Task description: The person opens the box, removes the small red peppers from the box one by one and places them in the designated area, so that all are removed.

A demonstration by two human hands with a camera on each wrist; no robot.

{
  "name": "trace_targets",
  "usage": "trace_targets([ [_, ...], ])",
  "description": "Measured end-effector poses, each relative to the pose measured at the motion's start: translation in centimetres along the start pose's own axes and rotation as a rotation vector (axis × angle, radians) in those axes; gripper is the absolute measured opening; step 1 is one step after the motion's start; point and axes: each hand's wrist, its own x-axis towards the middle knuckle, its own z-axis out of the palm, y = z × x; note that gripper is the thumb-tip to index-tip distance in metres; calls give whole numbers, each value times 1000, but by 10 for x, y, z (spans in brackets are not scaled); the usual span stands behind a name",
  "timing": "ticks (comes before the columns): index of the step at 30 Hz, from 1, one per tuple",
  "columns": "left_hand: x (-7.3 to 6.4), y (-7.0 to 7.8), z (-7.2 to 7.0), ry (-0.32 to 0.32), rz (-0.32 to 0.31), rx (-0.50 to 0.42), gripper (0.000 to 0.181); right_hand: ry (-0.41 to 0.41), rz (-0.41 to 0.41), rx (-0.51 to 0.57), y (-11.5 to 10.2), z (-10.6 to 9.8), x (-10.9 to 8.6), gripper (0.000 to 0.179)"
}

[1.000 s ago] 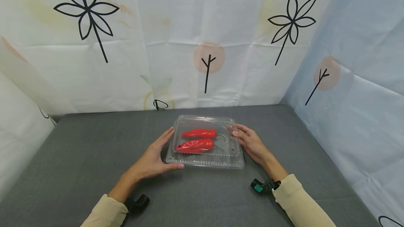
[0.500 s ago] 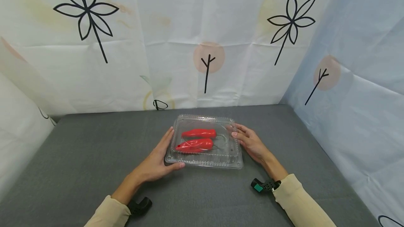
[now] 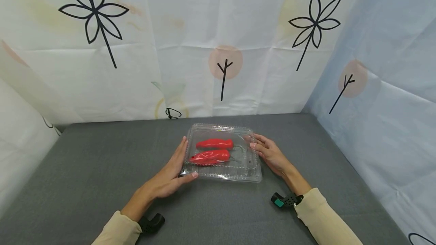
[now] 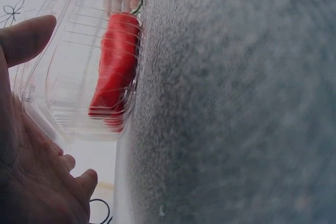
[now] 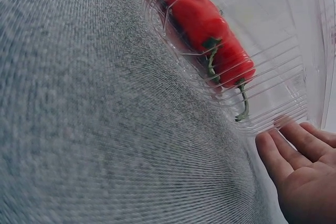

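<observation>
A clear plastic clamshell box [image 3: 243, 169] with a ridged lid lies closed on the grey table. Inside are two red peppers [image 3: 214, 144], their thin green stems [image 5: 242, 100] pointing right. My left hand [image 3: 168, 180] is beside the box's left end, fingers straight along that side and thumb stretched toward the front left corner. In the left wrist view the thumb [image 4: 30, 39] stands out near the rim. At the opposite end my right hand [image 3: 270, 154] has its extended fingertips [image 5: 265, 142] against the box's side, with the thumb near the rim.
Grey cloth covers the table [image 3: 102, 162] around the box. A white printed sheet [image 3: 190, 48] hangs behind the table's back edge, and a pale blue one [image 3: 385, 116] rises along the right. Black wrist devices [image 3: 151, 222] sit at both cuffs.
The box has shifted very slightly left. My left hand has edged forward along its left end, its thumb now just at the front corner. The right hand has hardly moved.
</observation>
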Motion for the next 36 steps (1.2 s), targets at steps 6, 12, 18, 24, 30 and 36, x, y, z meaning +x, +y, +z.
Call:
trace_targets([
  [6,-1,0,-2,-11,26,30,93,5,-3,-18,0,1,0,68],
  [12,-1,2,-5,-24,35,55,86,15,-8,-24,1,-1,0,66],
  [18,0,6,-8,-6,24,130,86,-8,-11,-28,2,-4,1,63],
  [24,1,14,-10,54,48,146,86,-45,-23,-19,2,-7,0,60],
  [30,-1,19,-11,122,55,134,82,-76,-28,0,2,-8,1,64],
  [36,0,26,-15,195,69,93,75,-100,-41,12,2,-8,2,68],
])
